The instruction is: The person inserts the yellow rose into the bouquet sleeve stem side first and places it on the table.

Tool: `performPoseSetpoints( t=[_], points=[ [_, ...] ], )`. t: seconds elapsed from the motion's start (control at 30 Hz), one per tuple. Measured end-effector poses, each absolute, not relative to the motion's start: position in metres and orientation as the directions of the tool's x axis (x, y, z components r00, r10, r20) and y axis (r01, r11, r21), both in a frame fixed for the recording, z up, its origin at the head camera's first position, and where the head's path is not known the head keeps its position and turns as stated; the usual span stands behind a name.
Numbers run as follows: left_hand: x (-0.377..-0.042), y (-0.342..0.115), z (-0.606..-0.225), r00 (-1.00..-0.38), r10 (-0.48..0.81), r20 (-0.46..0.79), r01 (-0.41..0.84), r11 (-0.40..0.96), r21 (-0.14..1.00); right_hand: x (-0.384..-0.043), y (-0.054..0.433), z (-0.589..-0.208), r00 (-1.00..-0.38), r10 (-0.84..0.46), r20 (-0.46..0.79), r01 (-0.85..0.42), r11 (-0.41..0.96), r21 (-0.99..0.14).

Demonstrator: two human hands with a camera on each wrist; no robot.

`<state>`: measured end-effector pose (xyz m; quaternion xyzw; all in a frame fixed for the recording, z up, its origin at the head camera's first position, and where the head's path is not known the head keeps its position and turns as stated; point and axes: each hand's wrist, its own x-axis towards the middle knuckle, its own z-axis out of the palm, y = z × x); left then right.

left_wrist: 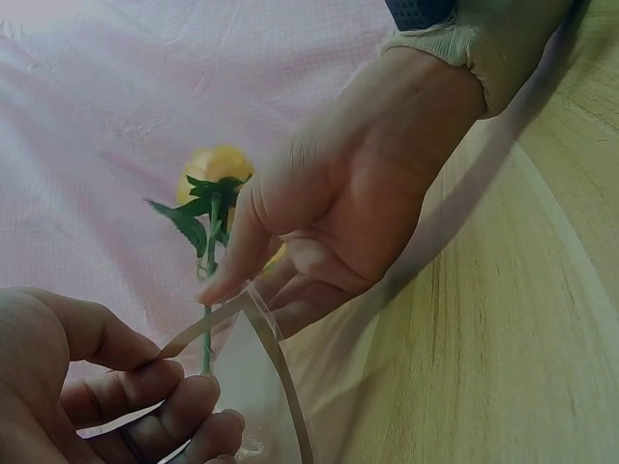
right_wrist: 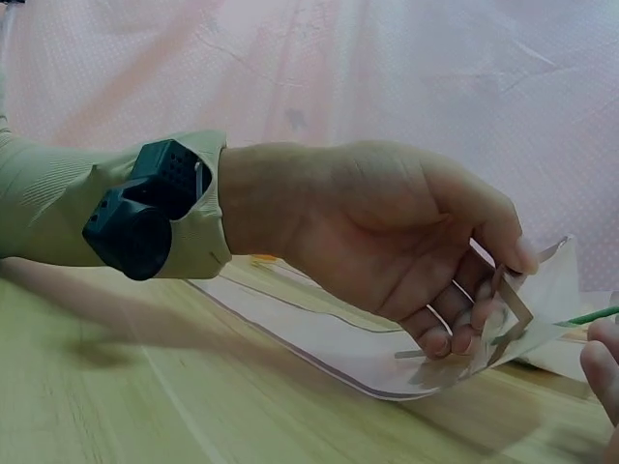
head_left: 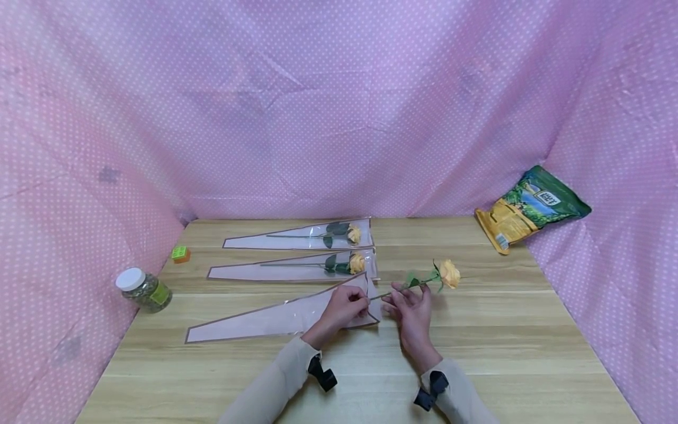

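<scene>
My left hand (head_left: 346, 306) pinches the brown-edged mouth of a clear flower sleeve (head_left: 259, 323) that lies slanting on the table. A yellow artificial rose (head_left: 449, 274) is in my right hand (head_left: 414, 321), its green stem held between thumb and fingers. The bloom points away to the right, leaves just past the fingertips. In the left wrist view the stem (left_wrist: 210, 271) runs down into the sleeve's mouth beside my left fingers. From the right wrist view, the stem's lower end (right_wrist: 416, 355) shows within the clear sleeve, behind the left fingers.
Two sleeved yellow roses (head_left: 354, 234) (head_left: 357, 262) lie parallel behind the hands. A white-lidded jar (head_left: 145, 290) and an orange-green block (head_left: 180, 254) stand at the left. A green-yellow bag (head_left: 532, 206) leans at the back right against the pink dotted cloth (head_left: 339, 118).
</scene>
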<state>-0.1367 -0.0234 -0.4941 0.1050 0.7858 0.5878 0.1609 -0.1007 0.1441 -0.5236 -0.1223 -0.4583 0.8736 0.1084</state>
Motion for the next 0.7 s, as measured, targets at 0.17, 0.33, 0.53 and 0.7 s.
performPoseSetpoints(
  t=[0.17, 0.33, 0.53, 0.7],
  points=[
    [-0.1358, -0.0228, -0.4932, -0.928, 0.356, -0.109, -0.007, 0.275, 0.961, -0.1005, 0.1461, -0.5234, -0.931, 0.341, -0.127, -0.079, -0.53, -0.844],
    [-0.1363, -0.0225, -0.4932, -0.925, 0.359, -0.124, -0.022, 0.277, 0.961, -0.0987, 0.148, -0.5209, -0.929, 0.356, -0.096, -0.099, -0.493, -0.864],
    [-0.1365, -0.0229, -0.4908, -0.922, 0.359, -0.147, -0.047, 0.272, 0.961, -0.0963, 0.1509, -0.518, -0.937, 0.346, -0.046, -0.144, -0.503, -0.852],
    [-0.1355, -0.022, -0.4873, -0.921, 0.357, -0.156, -0.051, 0.286, 0.957, -0.0976, 0.1514, -0.519, -0.931, 0.358, -0.07, -0.117, -0.474, -0.873]
  ],
)
